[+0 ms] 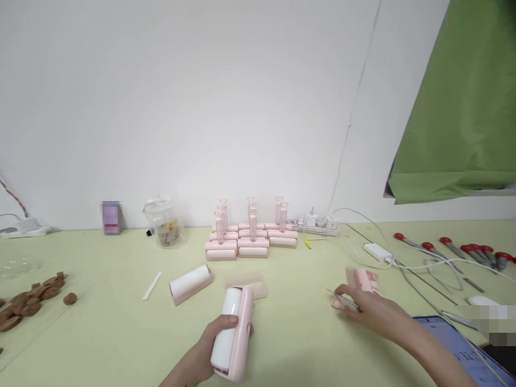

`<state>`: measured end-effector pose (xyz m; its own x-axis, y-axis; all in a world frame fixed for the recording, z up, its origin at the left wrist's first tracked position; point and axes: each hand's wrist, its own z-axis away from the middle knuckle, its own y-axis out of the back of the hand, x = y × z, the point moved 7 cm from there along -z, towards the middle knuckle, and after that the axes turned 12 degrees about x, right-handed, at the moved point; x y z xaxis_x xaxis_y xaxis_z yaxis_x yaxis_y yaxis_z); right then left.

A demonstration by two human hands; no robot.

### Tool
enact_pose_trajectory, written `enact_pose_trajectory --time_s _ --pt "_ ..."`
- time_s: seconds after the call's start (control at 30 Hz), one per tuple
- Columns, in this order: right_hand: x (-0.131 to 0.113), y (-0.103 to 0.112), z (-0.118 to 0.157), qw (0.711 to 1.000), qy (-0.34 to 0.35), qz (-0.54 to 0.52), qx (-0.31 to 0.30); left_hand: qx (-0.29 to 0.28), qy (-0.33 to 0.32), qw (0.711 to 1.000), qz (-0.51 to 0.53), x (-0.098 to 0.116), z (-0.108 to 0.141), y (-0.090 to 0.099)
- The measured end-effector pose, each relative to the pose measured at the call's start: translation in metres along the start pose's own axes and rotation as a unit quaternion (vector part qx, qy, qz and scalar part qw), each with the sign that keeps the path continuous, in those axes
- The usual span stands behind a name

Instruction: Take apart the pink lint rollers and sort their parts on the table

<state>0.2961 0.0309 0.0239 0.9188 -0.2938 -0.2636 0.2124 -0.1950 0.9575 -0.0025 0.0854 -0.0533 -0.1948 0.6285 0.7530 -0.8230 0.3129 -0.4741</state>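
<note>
My left hand is closed around a pink lint roller head with a white roll in it, held tilted above the front of the table. Behind it lies a translucent pinkish plastic cover. To its left a white roll in a pink shell rests on its side. On the right, my right hand pinches a thin pointed metal tool; its exact kind is unclear. Just beyond those fingers are small pink plastic parts, partly hidden by the hand.
Finished-looking pink lint rollers stand in rows by the wall. Behind are a power strip and white cables. Red-ended tools and a tablet-like screen lie right. Brown pieces, a white stick and a plastic bag are left.
</note>
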Motion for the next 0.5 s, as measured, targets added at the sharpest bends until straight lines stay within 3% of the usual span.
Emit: enact_pose_trajectory --time_s 0.2,0.3,0.4,0.5 --pt "-0.008 -0.002 -0.011 0.999 -0.004 0.036 0.028 -0.001 -0.007 1.0 -0.005 0.003 0.003 -0.008" --pt "-0.05 -0.013 0.001 0.99 0.07 -0.118 0.009 -0.06 0.002 0.998 0.004 0.0 0.003 -0.016" --pt "-0.096 -0.021 0.018 0.922 0.111 -0.37 -0.032 -0.143 0.0 0.99 0.007 -0.004 0.01 -0.026" --pt "-0.095 -0.022 0.022 0.816 0.071 -0.563 -0.111 -0.19 0.031 0.981 0.009 -0.011 0.019 -0.032"
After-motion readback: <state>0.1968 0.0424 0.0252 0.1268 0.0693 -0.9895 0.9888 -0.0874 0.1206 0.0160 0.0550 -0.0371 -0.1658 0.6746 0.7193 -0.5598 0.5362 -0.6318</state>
